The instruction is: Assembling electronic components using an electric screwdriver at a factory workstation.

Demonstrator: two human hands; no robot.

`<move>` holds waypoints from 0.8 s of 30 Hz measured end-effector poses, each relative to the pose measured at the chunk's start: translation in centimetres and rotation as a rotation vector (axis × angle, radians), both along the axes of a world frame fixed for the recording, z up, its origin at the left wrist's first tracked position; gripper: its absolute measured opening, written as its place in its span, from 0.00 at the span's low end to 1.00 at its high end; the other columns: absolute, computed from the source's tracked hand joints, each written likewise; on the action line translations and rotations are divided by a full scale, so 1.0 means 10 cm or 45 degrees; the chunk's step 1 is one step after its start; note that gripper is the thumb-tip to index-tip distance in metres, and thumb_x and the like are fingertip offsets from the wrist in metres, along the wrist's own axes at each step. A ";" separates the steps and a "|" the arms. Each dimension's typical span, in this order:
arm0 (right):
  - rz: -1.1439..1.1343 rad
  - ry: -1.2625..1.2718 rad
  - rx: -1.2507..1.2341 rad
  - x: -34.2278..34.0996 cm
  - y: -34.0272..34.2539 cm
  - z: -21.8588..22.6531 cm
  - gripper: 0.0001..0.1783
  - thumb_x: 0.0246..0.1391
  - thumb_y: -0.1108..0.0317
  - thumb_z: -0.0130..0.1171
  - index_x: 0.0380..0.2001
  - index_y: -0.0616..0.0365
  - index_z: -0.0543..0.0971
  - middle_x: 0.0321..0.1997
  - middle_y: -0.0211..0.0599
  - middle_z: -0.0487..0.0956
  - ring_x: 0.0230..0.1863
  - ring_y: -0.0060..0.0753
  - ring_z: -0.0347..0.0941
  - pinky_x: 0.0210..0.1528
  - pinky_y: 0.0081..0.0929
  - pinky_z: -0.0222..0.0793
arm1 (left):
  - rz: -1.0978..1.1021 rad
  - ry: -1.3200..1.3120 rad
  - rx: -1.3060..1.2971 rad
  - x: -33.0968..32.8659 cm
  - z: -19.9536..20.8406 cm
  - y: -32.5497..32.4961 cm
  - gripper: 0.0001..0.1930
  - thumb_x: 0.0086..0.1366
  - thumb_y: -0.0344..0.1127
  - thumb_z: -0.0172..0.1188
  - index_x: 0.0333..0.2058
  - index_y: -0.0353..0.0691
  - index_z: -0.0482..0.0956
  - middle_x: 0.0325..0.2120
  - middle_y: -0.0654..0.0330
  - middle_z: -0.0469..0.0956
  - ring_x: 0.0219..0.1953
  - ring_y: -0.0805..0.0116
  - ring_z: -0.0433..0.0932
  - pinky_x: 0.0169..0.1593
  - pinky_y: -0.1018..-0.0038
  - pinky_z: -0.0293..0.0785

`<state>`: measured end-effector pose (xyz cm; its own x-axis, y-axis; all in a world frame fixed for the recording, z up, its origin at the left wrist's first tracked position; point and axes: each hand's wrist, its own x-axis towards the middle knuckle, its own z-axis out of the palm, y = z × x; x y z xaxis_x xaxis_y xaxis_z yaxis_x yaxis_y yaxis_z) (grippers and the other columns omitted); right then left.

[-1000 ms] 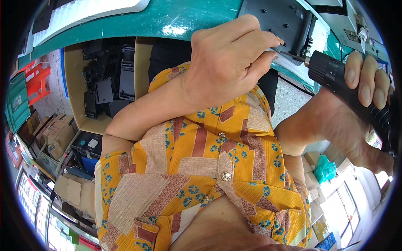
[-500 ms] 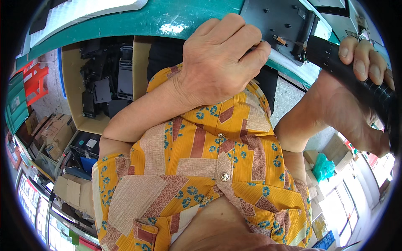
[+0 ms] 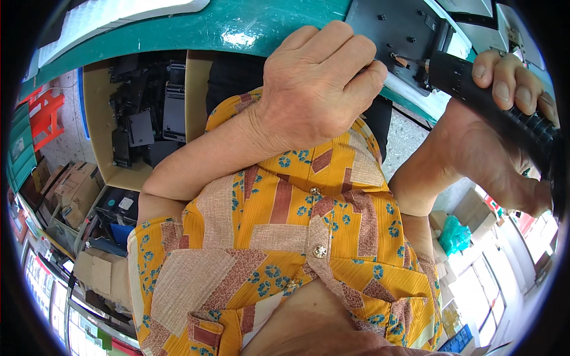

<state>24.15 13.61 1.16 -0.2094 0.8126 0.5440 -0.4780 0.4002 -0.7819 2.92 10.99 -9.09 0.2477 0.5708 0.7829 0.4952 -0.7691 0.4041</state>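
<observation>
A black electric screwdriver (image 3: 460, 80) lies in my right hand (image 3: 499, 142), whose fingers wrap over its body. Its bit, coppery toward the end, points left over a flat black panel (image 3: 401, 26) with several small raised posts. Contact between the tip and the panel is hard to judge. My left hand (image 3: 320, 89) is closed beside the panel's left edge, back of the hand up and thumb forward. Its curled fingertips are hidden, so what they hold, if anything, does not show.
The panel rests on a green table (image 3: 267, 41) with white foam (image 3: 124, 18) at its far left. Below the table's edge, a cardboard box (image 3: 199, 89) holds several black parts. Further left are a red plastic stool (image 3: 47, 121) and more cartons (image 3: 77, 187).
The screwdriver has shifted slightly left, its bit a little nearer to me in view. My left hand has moved slightly right, still closed.
</observation>
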 end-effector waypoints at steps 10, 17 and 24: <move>-0.009 -0.026 0.023 -0.03 0.05 -0.04 0.48 0.34 0.19 0.66 0.41 0.53 0.79 0.35 0.32 0.74 0.34 0.32 0.72 0.42 0.35 0.65 | 0.004 -0.029 0.008 0.01 -0.01 0.01 0.15 0.38 0.30 0.72 0.31 0.45 0.85 0.27 0.68 0.76 0.29 0.68 0.75 0.30 0.73 0.69; -0.008 -0.075 0.028 0.00 0.08 -0.03 0.49 0.33 0.18 0.66 0.41 0.53 0.79 0.35 0.32 0.74 0.34 0.32 0.72 0.41 0.36 0.65 | 0.003 -0.032 0.019 -0.01 -0.01 0.02 0.16 0.37 0.29 0.72 0.30 0.44 0.85 0.27 0.68 0.76 0.29 0.68 0.76 0.29 0.73 0.69; 0.022 -0.228 -0.006 0.04 0.08 0.00 0.50 0.33 0.16 0.65 0.42 0.52 0.79 0.35 0.30 0.74 0.34 0.32 0.71 0.41 0.35 0.64 | -0.020 -0.045 0.019 0.00 -0.02 0.03 0.16 0.38 0.29 0.71 0.31 0.42 0.84 0.28 0.66 0.77 0.29 0.68 0.76 0.29 0.73 0.70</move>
<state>24.58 14.38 1.14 -0.3162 0.8105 0.4932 -0.3378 0.3896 -0.8568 2.95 11.24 -9.29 0.2283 0.5552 0.7998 0.4685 -0.7828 0.4096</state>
